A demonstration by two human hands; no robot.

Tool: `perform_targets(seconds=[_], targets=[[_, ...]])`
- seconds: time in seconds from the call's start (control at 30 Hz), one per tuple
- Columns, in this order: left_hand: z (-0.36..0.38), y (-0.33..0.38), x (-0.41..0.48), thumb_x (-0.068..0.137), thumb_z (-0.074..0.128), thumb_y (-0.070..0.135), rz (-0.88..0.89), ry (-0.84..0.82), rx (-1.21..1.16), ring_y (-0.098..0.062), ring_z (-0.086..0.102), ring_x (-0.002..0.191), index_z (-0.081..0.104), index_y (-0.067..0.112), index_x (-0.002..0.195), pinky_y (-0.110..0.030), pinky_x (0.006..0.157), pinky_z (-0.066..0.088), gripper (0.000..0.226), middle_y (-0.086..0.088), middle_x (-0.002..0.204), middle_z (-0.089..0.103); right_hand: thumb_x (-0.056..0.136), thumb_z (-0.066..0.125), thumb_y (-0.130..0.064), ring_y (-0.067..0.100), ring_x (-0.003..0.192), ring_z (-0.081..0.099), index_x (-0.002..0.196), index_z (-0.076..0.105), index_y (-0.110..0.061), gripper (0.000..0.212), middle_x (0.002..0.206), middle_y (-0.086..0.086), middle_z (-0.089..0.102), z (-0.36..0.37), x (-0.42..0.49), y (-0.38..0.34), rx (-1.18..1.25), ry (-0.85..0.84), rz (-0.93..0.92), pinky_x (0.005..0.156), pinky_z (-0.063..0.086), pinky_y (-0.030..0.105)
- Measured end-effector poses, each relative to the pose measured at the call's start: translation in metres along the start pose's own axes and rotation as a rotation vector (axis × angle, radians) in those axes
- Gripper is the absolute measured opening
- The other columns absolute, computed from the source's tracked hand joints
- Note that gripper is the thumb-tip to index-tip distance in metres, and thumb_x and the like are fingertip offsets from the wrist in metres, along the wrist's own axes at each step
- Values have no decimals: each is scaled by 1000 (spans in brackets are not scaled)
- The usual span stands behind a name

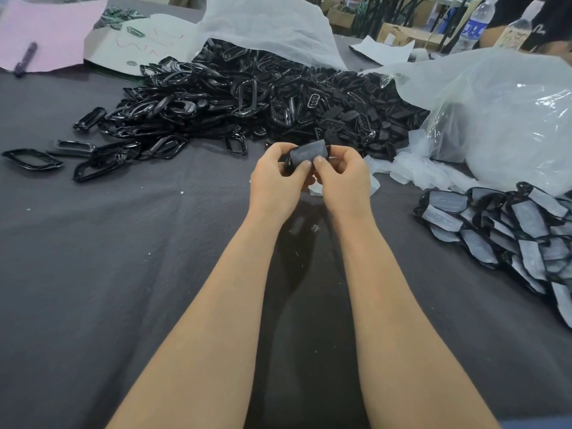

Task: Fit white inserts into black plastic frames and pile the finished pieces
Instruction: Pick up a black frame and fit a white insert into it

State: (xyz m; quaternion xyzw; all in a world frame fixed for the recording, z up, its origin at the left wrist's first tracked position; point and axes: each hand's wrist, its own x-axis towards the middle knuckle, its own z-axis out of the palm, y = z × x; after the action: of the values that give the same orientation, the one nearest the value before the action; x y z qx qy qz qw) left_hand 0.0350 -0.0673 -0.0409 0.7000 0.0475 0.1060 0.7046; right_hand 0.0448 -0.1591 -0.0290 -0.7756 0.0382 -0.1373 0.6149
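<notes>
I hold one black frame (288,165) above the grey table cloth (123,258), just in front of the big heap of loose frames (235,97). My left hand (275,181) and right hand (343,181) both curl round it from either side, and the thumbs pinch down on the white insert (309,151) lying across its face. The pile of finished pieces (510,230) sits well off to my right on the cloth, just beside a clear plastic bag (510,119).
</notes>
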Motion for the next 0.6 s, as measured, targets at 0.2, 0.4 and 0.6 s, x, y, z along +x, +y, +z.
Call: perform_targets(seconds=[0.2,0.4,0.6], targets=[[-2,0,0,91,61,6,-8,-2,-17,-19,72,81,55,33,89,-43,86,58,27,-3,87,72,93,58,-12,23,90,67,105,61,-7,14,99,10,69,1,0,1,43,-15,30,83,56,34],[-1,2,-2,92,60,2,-8,-53,-80,-6,70,68,54,31,88,-27,77,59,29,2,80,70,94,56,-9,23,83,62,88,59,-12,7,90,11,66,0,1,2,128,-3,59,85,54,44],[-1,5,-4,92,63,13,0,-42,-84,-4,70,70,55,21,101,-16,62,55,14,1,87,69,93,56,-7,31,86,62,88,60,-10,8,93,18,66,-2,2,1,190,-55,87,87,53,53]])
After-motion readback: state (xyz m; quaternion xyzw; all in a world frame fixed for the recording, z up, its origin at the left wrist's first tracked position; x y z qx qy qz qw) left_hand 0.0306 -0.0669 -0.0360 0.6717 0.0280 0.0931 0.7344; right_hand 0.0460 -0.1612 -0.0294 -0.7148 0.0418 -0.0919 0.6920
